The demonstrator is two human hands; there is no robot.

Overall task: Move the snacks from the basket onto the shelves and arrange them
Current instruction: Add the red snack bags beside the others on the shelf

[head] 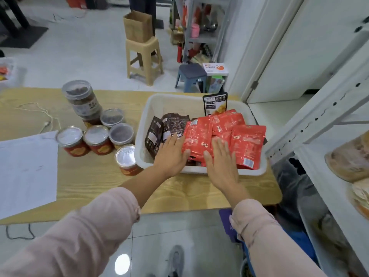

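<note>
A white plastic basket (159,104) stands on a wooden table and holds several red snack pouches (247,144) and dark brown pouches (171,124). One black pouch (215,103) stands upright at its far wall. My left hand (171,154) lies flat over the near rim, fingers straight, touching the dark pouches and the edge of a red pouch. My right hand (220,164) rests flat with spread fingers on the red pouches near the front rim. White metal shelves (319,120) rise at the right, with bread-like packs (349,160) on one level.
Several clear jars with red labels (97,139) stand left of the basket, and a taller jar (81,98) is stacked behind them. White paper (26,172) lies on the table's left. A beige stool with a paper bag (143,56) and a blue stool (191,76) stand beyond.
</note>
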